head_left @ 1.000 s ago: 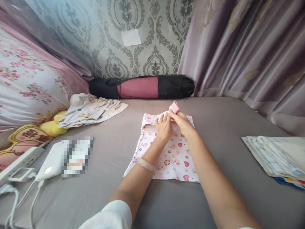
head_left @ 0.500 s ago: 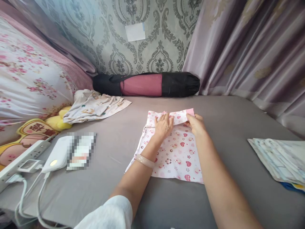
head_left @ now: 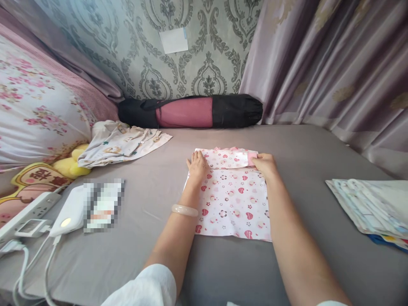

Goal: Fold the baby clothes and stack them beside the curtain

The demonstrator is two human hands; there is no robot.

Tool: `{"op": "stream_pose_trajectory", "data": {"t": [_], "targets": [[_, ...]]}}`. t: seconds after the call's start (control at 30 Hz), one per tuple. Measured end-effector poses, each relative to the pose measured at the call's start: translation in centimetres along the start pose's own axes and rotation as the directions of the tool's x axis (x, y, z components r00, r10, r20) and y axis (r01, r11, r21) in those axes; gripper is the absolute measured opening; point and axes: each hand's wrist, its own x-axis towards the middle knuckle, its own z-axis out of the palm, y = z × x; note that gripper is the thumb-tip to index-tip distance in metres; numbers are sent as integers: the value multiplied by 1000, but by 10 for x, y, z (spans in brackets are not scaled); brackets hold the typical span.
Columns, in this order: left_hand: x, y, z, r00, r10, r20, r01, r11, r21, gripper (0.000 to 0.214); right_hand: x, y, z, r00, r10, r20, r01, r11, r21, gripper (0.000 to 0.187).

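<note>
A white long-sleeved garment with red hearts and small flowers, a child's top [head_left: 232,204] by its look, lies flat in front of me. One sleeve is folded across its far end, ending in a pink cuff [head_left: 252,158]. Pink ruffled trim shows just beyond that sleeve. My left hand [head_left: 197,165] rests with fingers spread on the far left corner of the top. At the far right, my right hand [head_left: 265,163] pinches the pink cuff between thumb and fingers.
Crumpled pale clothing [head_left: 124,144] lies back left, near a yellow plush [head_left: 72,163]. A power strip [head_left: 32,214] and white charger [head_left: 70,210] sit at left. A black and pink rolled bag [head_left: 185,112] lies along the wall. Folded clothes [head_left: 369,204] are stacked at right.
My left hand has slid left from the middle of the folded sleeve to the top's left corner. The right hand keeps hold of the cuff, and the sleeve lies straighter. The view has shifted slightly.
</note>
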Motion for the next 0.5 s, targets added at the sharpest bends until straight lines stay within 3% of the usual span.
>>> {"op": "stream_pose_trajectory", "data": {"t": [0.13, 0.33, 0.43, 0.5], "targets": [[0, 0, 0, 1000, 18, -9, -18, 1000, -13, 52, -2, 2, -7, 1000, 13, -20, -17, 976, -218, 28], [-1, 5, 5, 989, 103, -107, -107, 993, -38, 50, -21, -17, -17, 990, -82, -114, 29, 915, -402, 33], [-2, 13, 11, 966, 225, -124, -233, 971, -54, 48, -31, -29, -7, 960, -266, -91, 198, 869, -454, 36], [-5, 21, 14, 938, 333, -95, -339, 939, -55, 49, -39, -36, 7, 892, -451, 38, 420, 793, -440, 39]]}}
